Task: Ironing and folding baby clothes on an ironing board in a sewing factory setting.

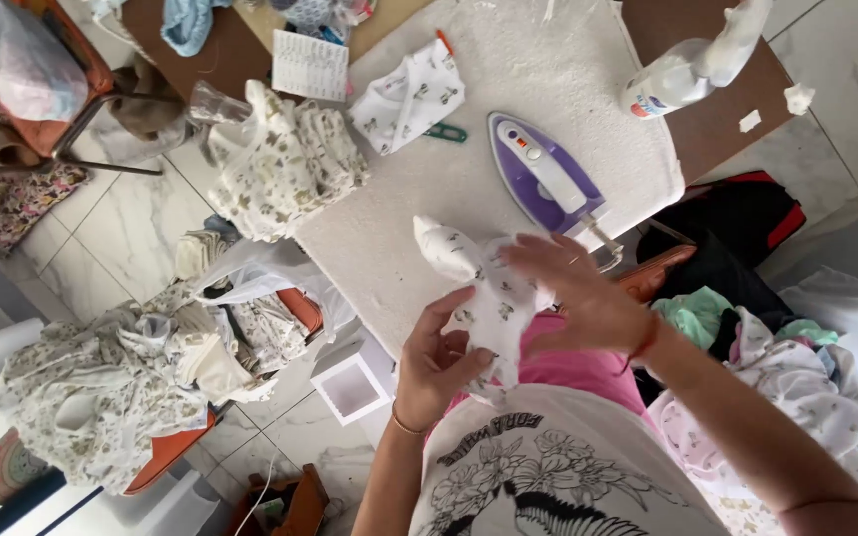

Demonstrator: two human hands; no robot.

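Observation:
A small white garment (474,288) with a dark leafy print hangs between my two hands over the near edge of the padded white ironing surface (469,179). My left hand (434,362) grips its lower part from below. My right hand (578,298) holds its right side, fingers spread over the cloth. A purple and white iron (543,179) rests on the surface just beyond my right hand.
A stack of printed garments (285,164) and one flat piece (409,94) lie farther on the surface. A spray bottle (692,65) stands at the top right. Heaps of clothes sit on a chair at left (111,387) and at right (796,367).

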